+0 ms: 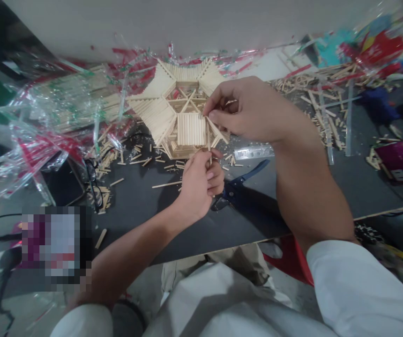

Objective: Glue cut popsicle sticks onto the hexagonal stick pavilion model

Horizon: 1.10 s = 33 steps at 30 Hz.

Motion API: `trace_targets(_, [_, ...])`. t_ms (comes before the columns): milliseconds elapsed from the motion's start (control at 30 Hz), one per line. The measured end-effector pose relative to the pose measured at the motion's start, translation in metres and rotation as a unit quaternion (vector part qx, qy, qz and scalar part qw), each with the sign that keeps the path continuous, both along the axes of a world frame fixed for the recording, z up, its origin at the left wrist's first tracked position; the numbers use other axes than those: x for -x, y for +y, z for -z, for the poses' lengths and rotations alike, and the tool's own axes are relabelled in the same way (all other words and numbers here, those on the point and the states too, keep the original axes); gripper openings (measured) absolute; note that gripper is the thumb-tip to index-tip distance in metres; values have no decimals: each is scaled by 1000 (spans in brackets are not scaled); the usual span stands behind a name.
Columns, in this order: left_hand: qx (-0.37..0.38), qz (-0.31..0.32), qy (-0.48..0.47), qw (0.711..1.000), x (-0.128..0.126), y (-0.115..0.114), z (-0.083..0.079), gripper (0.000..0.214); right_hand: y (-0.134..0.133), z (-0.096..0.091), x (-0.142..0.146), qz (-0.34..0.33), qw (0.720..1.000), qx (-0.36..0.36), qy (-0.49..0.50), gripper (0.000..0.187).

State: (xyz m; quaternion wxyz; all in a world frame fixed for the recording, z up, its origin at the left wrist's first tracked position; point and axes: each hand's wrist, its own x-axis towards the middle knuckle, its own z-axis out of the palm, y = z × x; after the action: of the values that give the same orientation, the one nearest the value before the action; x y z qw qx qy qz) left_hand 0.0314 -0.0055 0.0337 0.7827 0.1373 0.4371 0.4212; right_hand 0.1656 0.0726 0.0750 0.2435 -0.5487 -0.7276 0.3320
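Head view: stick pavilion model (190, 129), hexagonal, on dark board (134, 210), near the board's far edge. Right hand (252, 110) pinches thin stick (208, 140) at the model's near side, thumb against fingertips; left hand (198, 186), curled below, pinches its lower end. Two-handed grip keeps the stick steady. Blue-handled scissors (238, 185) lie just beside the left hand.

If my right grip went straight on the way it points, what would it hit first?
Your right grip would probably meet the popsicle-stick model first, at the slanted sticks by the fingertips. Depth is unclear, so it may already be touching.
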Motion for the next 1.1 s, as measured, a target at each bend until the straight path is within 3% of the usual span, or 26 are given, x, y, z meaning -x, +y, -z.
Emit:
trace_targets(600, [16, 14, -30, 999, 6, 5, -1, 29, 1, 6, -3, -23, 999, -13, 22, 16])
trace_targets(767, [21, 46, -68, 996, 12, 11, 2, 30, 1, 6, -3, -16, 1000, -22, 2, 14])
trace_targets(1100, [16, 38, -64, 997, 10, 12, 10, 27, 0, 5, -3, -11, 1000, -13, 12, 12])
